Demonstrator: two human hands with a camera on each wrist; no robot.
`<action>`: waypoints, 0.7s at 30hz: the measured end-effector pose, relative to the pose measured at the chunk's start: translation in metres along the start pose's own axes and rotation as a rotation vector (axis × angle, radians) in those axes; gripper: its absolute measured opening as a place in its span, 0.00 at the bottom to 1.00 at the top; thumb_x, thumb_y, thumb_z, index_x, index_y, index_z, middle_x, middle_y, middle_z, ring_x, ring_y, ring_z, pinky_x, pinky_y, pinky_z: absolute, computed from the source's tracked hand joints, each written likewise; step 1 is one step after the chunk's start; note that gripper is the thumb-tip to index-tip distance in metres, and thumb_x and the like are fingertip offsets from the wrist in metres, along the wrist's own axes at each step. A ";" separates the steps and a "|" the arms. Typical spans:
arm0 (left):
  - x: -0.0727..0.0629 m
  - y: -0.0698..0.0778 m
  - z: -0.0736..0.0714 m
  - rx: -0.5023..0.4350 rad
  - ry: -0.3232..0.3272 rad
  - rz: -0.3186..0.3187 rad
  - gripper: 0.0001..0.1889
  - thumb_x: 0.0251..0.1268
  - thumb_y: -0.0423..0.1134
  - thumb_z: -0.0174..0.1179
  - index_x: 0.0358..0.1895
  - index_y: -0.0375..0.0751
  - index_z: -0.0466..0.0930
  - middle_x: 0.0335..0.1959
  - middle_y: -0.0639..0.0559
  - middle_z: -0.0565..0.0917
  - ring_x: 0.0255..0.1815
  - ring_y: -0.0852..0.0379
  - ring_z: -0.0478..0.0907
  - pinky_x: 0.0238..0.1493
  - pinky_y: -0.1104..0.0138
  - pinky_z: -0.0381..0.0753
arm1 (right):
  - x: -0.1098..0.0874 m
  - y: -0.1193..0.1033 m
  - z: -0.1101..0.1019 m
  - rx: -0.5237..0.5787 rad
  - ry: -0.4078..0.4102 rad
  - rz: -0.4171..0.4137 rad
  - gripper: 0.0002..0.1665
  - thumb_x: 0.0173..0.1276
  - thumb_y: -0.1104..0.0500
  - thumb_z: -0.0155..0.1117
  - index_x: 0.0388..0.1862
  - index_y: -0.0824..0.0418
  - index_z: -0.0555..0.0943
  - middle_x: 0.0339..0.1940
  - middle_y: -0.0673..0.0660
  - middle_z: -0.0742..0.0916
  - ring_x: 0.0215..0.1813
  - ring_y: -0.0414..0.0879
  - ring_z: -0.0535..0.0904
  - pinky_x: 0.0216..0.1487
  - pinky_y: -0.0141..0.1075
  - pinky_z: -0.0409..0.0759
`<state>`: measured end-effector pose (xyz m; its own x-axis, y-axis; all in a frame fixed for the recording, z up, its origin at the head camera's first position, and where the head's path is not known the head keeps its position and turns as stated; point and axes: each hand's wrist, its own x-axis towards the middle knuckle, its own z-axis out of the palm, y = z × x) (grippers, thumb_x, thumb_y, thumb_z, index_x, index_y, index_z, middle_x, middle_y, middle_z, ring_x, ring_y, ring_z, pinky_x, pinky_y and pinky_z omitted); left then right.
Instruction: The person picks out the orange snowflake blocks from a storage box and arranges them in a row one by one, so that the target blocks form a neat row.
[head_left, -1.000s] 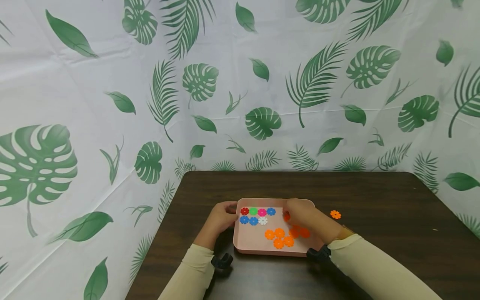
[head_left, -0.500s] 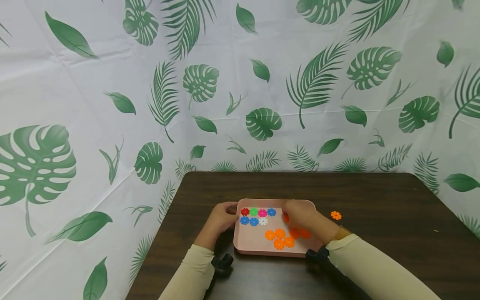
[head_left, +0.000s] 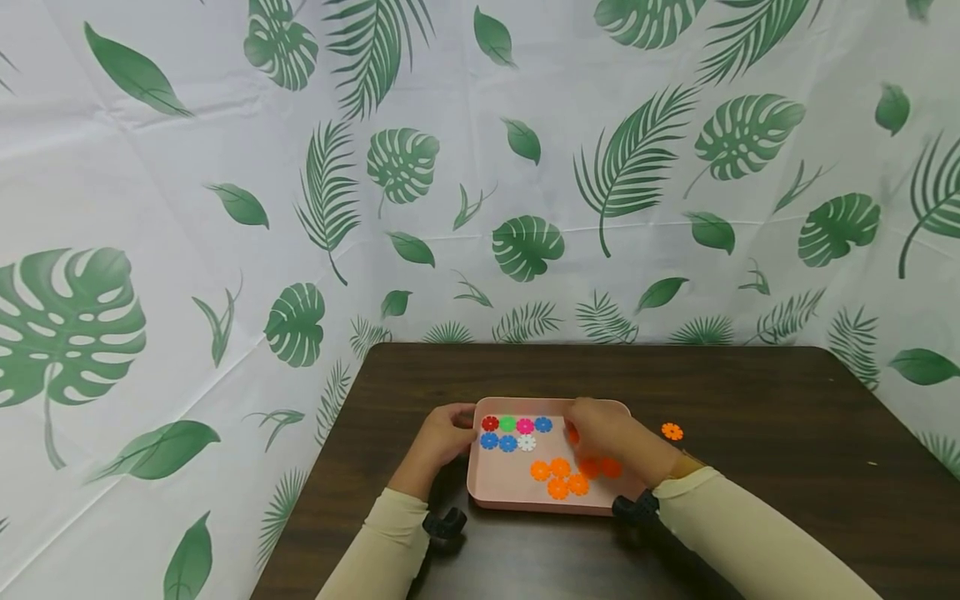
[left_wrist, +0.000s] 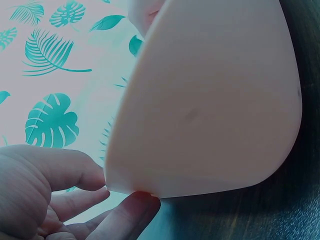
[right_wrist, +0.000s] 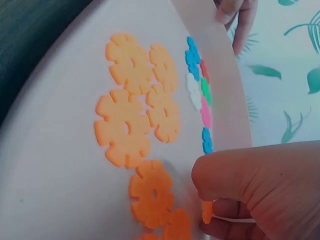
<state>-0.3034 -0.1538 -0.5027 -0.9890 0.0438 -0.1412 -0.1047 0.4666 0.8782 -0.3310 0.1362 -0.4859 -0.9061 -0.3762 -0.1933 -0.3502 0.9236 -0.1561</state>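
Note:
A pink tray [head_left: 540,505] stands on the table with flower-shaped plastic discs inside. My left hand [head_left: 441,437] grips its left edge, thumb and a finger at the rim in the left wrist view. At the tray's back right, my right hand [head_left: 609,429] pinches an orange flower disc [right_wrist: 207,214], partly hidden by the fingers. Left of it are two rows: a red disc [head_left: 490,423], green disc [head_left: 507,423], pink disc [head_left: 525,426] and blue disc [head_left: 543,424], then two blue discs [head_left: 498,442] and a white disc [head_left: 527,442]. Several orange discs [head_left: 558,487] lie nearer the front.
One more orange disc [head_left: 672,431] lies on the dark wooden table [head_left: 757,417], right of the tray. A leaf-patterned white cloth [head_left: 450,275] hangs behind the table and along its left side.

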 end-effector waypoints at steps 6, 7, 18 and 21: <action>-0.001 -0.001 0.001 0.001 0.001 -0.007 0.29 0.61 0.32 0.71 0.68 0.40 0.79 0.53 0.38 0.84 0.40 0.48 0.87 0.46 0.53 0.90 | -0.002 -0.001 0.000 0.033 0.008 0.017 0.26 0.49 0.51 0.87 0.45 0.51 0.83 0.37 0.50 0.79 0.36 0.47 0.75 0.41 0.43 0.83; -0.001 -0.002 0.001 0.001 0.000 -0.009 0.29 0.61 0.32 0.70 0.68 0.40 0.79 0.53 0.38 0.84 0.40 0.48 0.87 0.46 0.53 0.90 | -0.002 0.000 0.001 0.030 0.008 0.014 0.26 0.49 0.51 0.87 0.45 0.52 0.83 0.37 0.51 0.79 0.37 0.47 0.75 0.41 0.42 0.83; 0.000 -0.003 0.002 0.007 0.009 -0.011 0.29 0.62 0.33 0.70 0.68 0.42 0.79 0.54 0.38 0.85 0.39 0.49 0.87 0.46 0.52 0.89 | -0.012 0.014 -0.022 0.048 0.062 -0.097 0.15 0.60 0.59 0.79 0.43 0.60 0.84 0.36 0.52 0.78 0.36 0.47 0.73 0.40 0.39 0.81; 0.001 -0.003 0.001 0.014 0.010 -0.012 0.29 0.62 0.34 0.70 0.68 0.43 0.79 0.54 0.38 0.85 0.39 0.49 0.87 0.47 0.52 0.89 | -0.017 0.029 -0.033 0.004 0.118 -0.144 0.14 0.59 0.60 0.79 0.41 0.61 0.84 0.35 0.52 0.77 0.35 0.47 0.72 0.37 0.39 0.78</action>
<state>-0.3044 -0.1543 -0.5062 -0.9887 0.0294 -0.1467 -0.1148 0.4794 0.8701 -0.3332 0.1715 -0.4548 -0.8684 -0.4929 -0.0541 -0.4774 0.8605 -0.1777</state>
